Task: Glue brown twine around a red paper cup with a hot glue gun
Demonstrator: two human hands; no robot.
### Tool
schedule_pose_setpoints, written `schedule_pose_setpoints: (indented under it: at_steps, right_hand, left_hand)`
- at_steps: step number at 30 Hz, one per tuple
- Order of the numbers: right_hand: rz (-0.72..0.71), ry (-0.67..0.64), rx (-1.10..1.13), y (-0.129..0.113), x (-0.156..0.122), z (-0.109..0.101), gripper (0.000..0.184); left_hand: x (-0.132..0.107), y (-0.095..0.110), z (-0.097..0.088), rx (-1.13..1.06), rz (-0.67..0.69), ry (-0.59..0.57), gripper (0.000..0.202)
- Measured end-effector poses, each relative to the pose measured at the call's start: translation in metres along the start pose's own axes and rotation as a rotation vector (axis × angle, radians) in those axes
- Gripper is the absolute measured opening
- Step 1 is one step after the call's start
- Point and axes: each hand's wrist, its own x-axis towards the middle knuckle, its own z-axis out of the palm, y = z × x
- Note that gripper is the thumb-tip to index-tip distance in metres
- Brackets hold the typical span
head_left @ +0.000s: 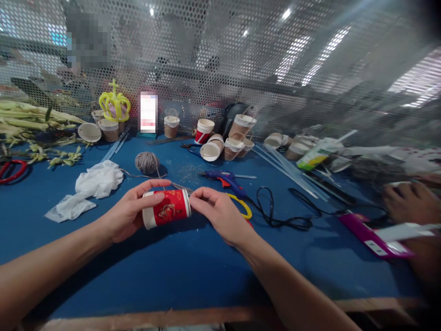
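Observation:
My left hand point(132, 207) is wrapped round a red paper cup point(170, 209) with gold print, held on its side above the table. At the cup's right end, the thumb and fingers of my right hand point(218, 211) are pinched together close to the white edge. What lies in that pinch is too small to make out. A ball of grey yarn point(147, 163) sits just beyond the cup, and its strand runs toward my left hand. Yellow-handled scissors point(243, 205) lie partly hidden behind my right hand. Past them is a blue glue gun point(225, 179).
White lace cloth point(98, 179) lies crumpled at left. Twine-wrapped cups point(211, 149) and a yellow crown point(115, 108) line the mesh at the back. A black cable point(272, 216) loops toward a purple power strip point(375, 236), near another person's hand point(411, 200).

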Motion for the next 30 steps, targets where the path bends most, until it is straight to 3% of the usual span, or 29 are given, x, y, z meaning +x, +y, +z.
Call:
schedule_pose_setpoints:
  at_steps: [8,22,26,30]
  right_hand:
    - [0.117,0.046,0.185,0.007,0.004,-0.002,0.015]
    - [0.215,0.119,0.432,0.016,0.012,-0.004,0.012]
    - [0.243,0.114,0.528,0.018,0.016,-0.007,0.013]
    - [0.269,0.097,0.581,0.017,0.017,-0.006,0.013]
  left_hand:
    - [-0.004,0.005,0.001,-0.136,-0.019,-0.091,0.061]
    - [0.002,-0.001,0.003,-0.032,0.095,0.01,0.051]
    - [0.008,-0.005,-0.005,-0.008,0.242,0.067,0.039]
    - [0.008,-0.008,-0.01,0.281,0.372,0.002,0.025]
